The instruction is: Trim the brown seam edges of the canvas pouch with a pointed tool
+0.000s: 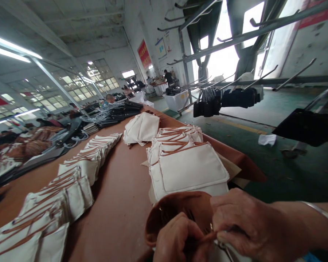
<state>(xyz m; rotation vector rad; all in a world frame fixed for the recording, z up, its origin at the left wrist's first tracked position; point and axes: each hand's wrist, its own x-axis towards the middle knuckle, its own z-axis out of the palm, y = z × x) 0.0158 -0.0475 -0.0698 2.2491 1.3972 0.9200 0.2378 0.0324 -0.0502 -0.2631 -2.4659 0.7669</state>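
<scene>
Low in the head view, a brown bag (180, 200) gapes open toward me, its rim curved and its inside in shadow. My left hand (179, 236) is closed on the near edge of this bag, fingers bent. Close beside it, my right hand (243, 222) pinches the same edge between thumb and fingers. Small gold-coloured metal bits (209, 228) show near the right fingertips. Under that hand is a thin shiny metal piece (225, 249), too blurred to name. Just beyond the bag lies a stack of cream pouches with brown edging (192, 167).
Rows of cream pouches (79, 167) line the left of the brown-covered table (120, 196). Another cream pile (142, 127) lies farther back, near black straps or bags (123, 109). At right stands a metal rack (213, 51) with hooks and hanging dark bags (239, 97). Other people work far off.
</scene>
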